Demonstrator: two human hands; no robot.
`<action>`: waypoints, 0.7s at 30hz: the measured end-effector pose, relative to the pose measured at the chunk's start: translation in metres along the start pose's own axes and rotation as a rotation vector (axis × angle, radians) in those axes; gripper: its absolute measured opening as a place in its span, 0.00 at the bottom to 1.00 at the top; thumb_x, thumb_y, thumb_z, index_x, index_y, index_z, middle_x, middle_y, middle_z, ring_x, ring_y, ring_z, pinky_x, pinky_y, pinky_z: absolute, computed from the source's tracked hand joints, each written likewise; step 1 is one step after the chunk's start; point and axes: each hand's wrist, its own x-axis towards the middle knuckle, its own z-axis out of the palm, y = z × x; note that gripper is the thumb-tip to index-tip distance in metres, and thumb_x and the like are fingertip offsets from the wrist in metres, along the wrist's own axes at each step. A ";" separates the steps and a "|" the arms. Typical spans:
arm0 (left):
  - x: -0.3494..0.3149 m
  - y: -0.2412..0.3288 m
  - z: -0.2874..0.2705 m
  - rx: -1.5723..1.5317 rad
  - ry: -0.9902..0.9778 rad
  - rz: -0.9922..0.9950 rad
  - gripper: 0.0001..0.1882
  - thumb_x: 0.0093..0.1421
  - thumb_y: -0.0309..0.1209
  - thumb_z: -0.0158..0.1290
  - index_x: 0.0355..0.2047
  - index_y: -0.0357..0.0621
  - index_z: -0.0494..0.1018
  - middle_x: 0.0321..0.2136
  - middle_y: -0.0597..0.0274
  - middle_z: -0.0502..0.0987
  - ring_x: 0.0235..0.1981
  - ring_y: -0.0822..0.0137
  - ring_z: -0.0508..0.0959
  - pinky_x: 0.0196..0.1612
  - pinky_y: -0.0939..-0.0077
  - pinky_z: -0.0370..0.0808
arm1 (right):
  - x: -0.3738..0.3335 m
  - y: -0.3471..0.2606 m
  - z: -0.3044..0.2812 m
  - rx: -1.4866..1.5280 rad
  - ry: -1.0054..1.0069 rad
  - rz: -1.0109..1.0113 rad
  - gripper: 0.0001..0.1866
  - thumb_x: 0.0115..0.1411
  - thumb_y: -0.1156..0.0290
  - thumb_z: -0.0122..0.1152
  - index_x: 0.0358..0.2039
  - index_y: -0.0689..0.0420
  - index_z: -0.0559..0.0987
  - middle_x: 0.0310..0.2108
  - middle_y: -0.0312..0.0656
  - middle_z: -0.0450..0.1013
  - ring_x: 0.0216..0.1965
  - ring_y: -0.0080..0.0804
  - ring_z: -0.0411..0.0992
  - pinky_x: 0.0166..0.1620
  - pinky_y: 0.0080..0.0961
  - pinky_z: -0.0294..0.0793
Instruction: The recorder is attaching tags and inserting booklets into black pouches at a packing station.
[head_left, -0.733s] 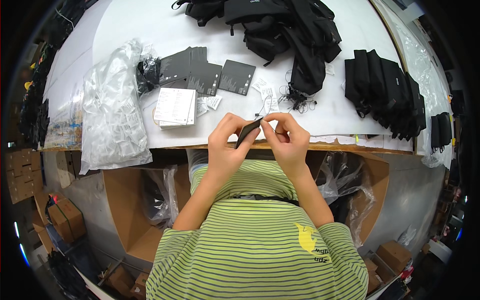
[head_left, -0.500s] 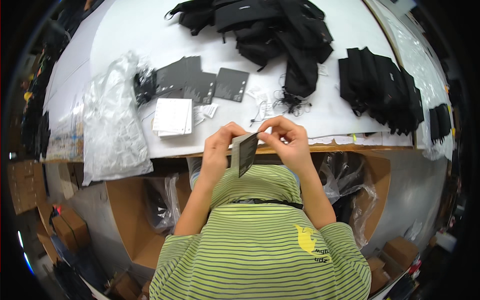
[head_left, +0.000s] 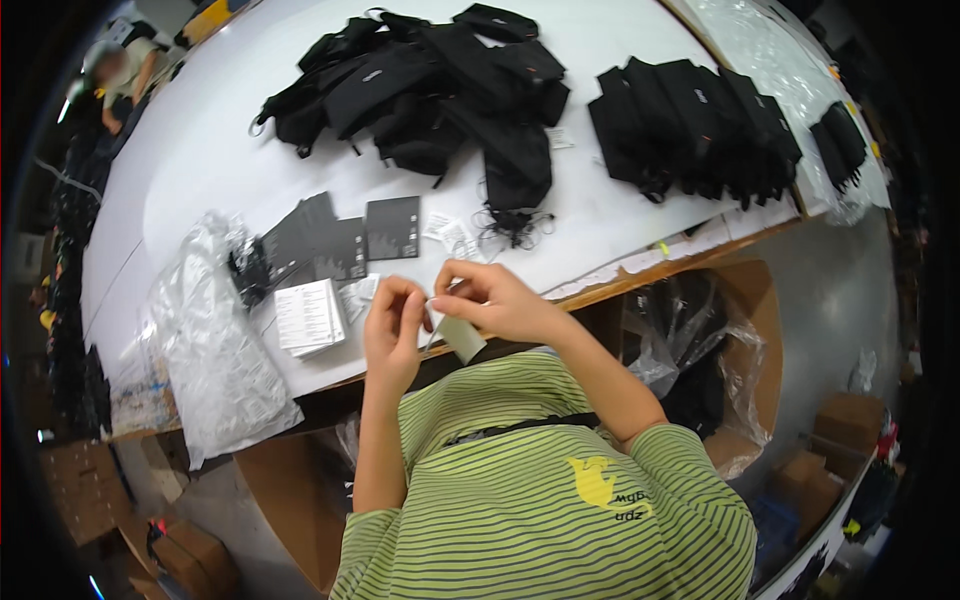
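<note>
A small folded card [head_left: 463, 339], pale on the side that shows, hangs from my fingers just off the table's front edge. My right hand [head_left: 503, 303] pinches its upper end between thumb and fingertips. Close beside it, my left hand [head_left: 394, 335] is closed at the card's left side, where a thin pale edge shows below the fingertips. On the table ahead lie several dark grey printed cards [head_left: 393, 227]. Left of my left hand sits a stack of white printed cards [head_left: 309, 315]. Small white labels [head_left: 455, 238] and a tangle of black cords [head_left: 515, 227] lie beyond my hands.
Black fabric bags [head_left: 420, 95] are heaped at the back; more stand in a row [head_left: 695, 125] at right. A clear plastic bag [head_left: 215, 350] hangs over the front edge at left. Open cardboard boxes [head_left: 755, 350] sit below the table. Another person [head_left: 130, 75] is at the far left.
The view has swung, so the table appears tilted. The card has turned from its dark face to its pale side. Both hands have stayed close together at it.
</note>
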 end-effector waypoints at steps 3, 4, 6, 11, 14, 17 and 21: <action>0.034 -0.008 0.001 0.009 0.028 0.051 0.04 0.66 0.26 0.45 0.35 0.37 0.65 0.24 0.67 0.66 0.23 0.78 0.68 0.27 0.84 0.66 | 0.003 -0.008 -0.015 0.012 0.080 -0.014 0.06 0.62 0.69 0.56 0.34 0.58 0.73 0.18 0.28 0.68 0.18 0.11 0.60 0.21 0.13 0.58; 0.054 -0.012 0.002 0.003 0.009 0.055 0.05 0.66 0.27 0.46 0.35 0.37 0.67 0.24 0.66 0.68 0.23 0.78 0.69 0.27 0.84 0.67 | 0.006 -0.006 -0.022 -0.072 0.179 -0.078 0.07 0.61 0.69 0.57 0.33 0.59 0.74 0.17 0.28 0.67 0.17 0.11 0.58 0.21 0.14 0.56; 0.101 -0.021 0.003 0.170 0.007 0.051 0.07 0.65 0.28 0.46 0.36 0.36 0.69 0.29 0.62 0.74 0.24 0.77 0.71 0.29 0.84 0.69 | 0.013 -0.015 -0.036 -0.398 0.294 -0.138 0.08 0.61 0.68 0.57 0.31 0.60 0.75 0.15 0.29 0.65 0.17 0.12 0.57 0.21 0.15 0.55; 0.229 -0.056 0.011 0.889 -0.056 0.503 0.15 0.55 0.24 0.48 0.44 0.39 0.70 0.41 0.54 0.70 0.43 0.53 0.71 0.47 0.64 0.69 | 0.009 -0.057 -0.033 -0.435 0.454 -0.309 0.07 0.60 0.70 0.58 0.30 0.61 0.75 0.15 0.29 0.65 0.17 0.11 0.56 0.21 0.14 0.54; 0.267 -0.074 0.016 1.407 0.068 0.449 0.18 0.52 0.28 0.52 0.44 0.37 0.70 0.44 0.53 0.68 0.48 0.53 0.68 0.48 0.61 0.68 | 0.000 -0.052 -0.032 -0.445 0.521 -0.388 0.07 0.60 0.70 0.59 0.30 0.61 0.75 0.15 0.29 0.66 0.16 0.11 0.55 0.21 0.13 0.54; 0.278 -0.074 0.017 1.503 -0.024 0.310 0.18 0.51 0.32 0.56 0.41 0.37 0.73 0.43 0.53 0.68 0.47 0.52 0.69 0.47 0.57 0.70 | -0.016 -0.036 -0.038 -0.383 0.551 -0.331 0.06 0.60 0.72 0.59 0.30 0.60 0.75 0.15 0.29 0.66 0.16 0.11 0.57 0.21 0.13 0.55; 0.271 -0.065 -0.013 1.163 -0.036 0.220 0.17 0.50 0.36 0.62 0.32 0.35 0.74 0.37 0.58 0.70 0.37 0.60 0.74 0.40 0.69 0.72 | -0.034 -0.015 -0.033 -0.195 0.582 -0.199 0.05 0.60 0.72 0.57 0.31 0.60 0.74 0.15 0.30 0.66 0.17 0.11 0.60 0.21 0.12 0.56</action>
